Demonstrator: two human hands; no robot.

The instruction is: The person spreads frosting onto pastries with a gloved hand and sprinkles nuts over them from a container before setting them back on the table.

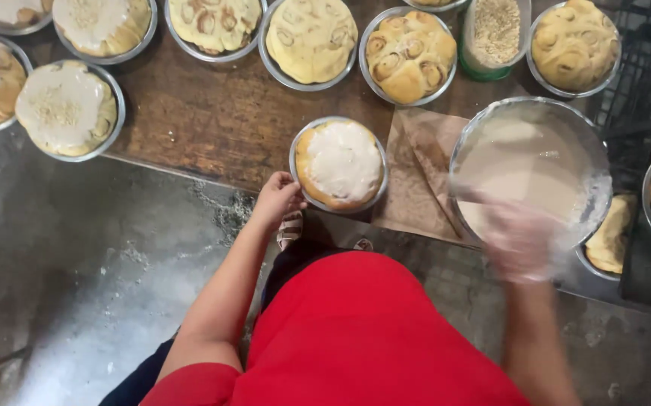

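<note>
Head view: left hand (279,197) at the near-left rim of a round metal pan (338,162), fingers curled on the edge, pan sitting at the near edge of the wooden table (212,120). Pan holds a golden bun loaf topped with white icing. Right hand (518,239) is motion-blurred over the near rim of a big metal bowl (530,167) of pale icing, right of the pan; can't tell its opening or whether it holds anything. Brown paper (415,180) lies between pan and bowl. Far row: un-iced bun pans (409,54), iced pans (68,109) far left, green-based jar (495,36) of crumbs.
</note>
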